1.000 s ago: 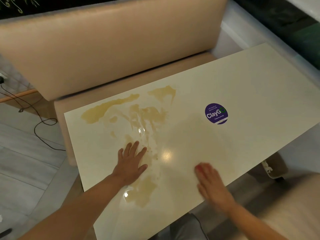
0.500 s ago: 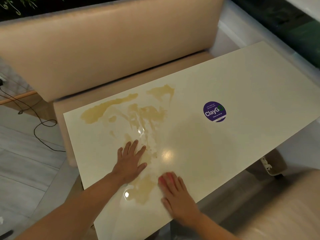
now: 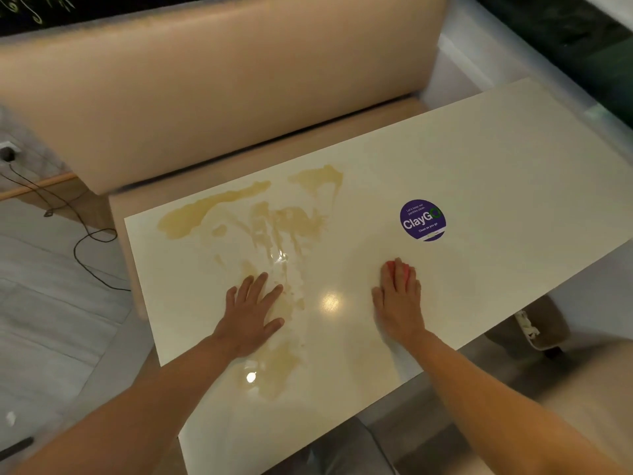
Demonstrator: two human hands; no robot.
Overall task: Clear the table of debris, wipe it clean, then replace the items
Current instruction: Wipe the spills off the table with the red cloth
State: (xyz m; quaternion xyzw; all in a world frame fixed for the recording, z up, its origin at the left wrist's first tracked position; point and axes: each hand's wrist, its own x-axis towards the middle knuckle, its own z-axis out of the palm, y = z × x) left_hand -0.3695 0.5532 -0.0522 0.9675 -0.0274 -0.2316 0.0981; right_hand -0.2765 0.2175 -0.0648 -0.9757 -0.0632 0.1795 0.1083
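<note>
The left hand [image 3: 251,311] lies flat with fingers spread on the cream surface [image 3: 496,159], resting on the edge of a brownish spill [image 3: 274,234] that smears across the surface's left half. The right hand [image 3: 399,296] presses a pink cloth [image 3: 404,269] down with straight fingers; the cloth peeks out under the fingertips, right of the spill and just below a round purple sticker [image 3: 423,220]. A beige bench [image 3: 222,80] stands behind.
</note>
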